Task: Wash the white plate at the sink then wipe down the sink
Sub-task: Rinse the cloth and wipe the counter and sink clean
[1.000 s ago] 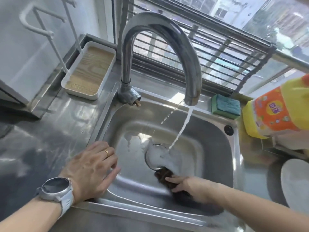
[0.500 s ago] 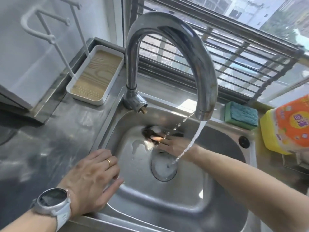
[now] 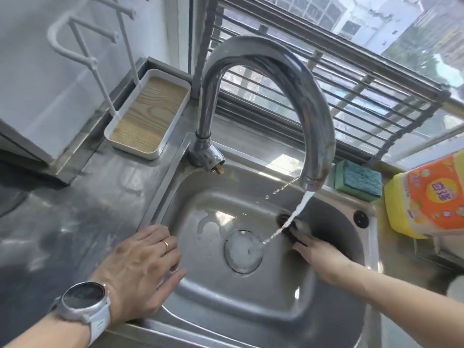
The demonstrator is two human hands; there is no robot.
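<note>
1. Since half a second ago the right hand [image 3: 317, 251] has swept from the back-left of the basin, near the faucet base, to the back-right, beyond the drain [image 3: 243, 251]; the left hand [image 3: 140, 271] has stayed on the rim.
2. Right hand: arm reaches in from the lower right, fingers extended forward and pressing a dark scrubbing pad [image 3: 288, 226] against the basin's rear slope. The hand is motion-blurred — whether the fingertips curl over the pad cannot be told.
3. Left hand: palm down on the sink [image 3: 163, 189] front-left edge, fingers relaxed and slightly apart, thumb reaching over the inner lip. It holds nothing. A gold ring [image 3: 165, 245] sits on one finger; a round-faced watch [image 3: 84, 301] with a pale strap is on the wrist.
4. Materials: stamped stainless basin, wet and glossy, with rounded corners. The chrome gooseneck faucet [image 3: 296, 96] runs a thin white stream onto the foamy drain, crossing in front of the pad.
5. Surroundings: a green-and-blue sponge [image 3: 359, 180] lies on the back ledge; a yellow detergent bottle [image 3: 426, 197] with an orange label stands at right, cut off by the frame; a white tray [image 3: 148, 114] with a wood-grain floor sits at back left.
6. White plate [image 3: 455, 285]: only a pale, blurred sliver shows at the right edge, on the counter outside the sink.
</note>
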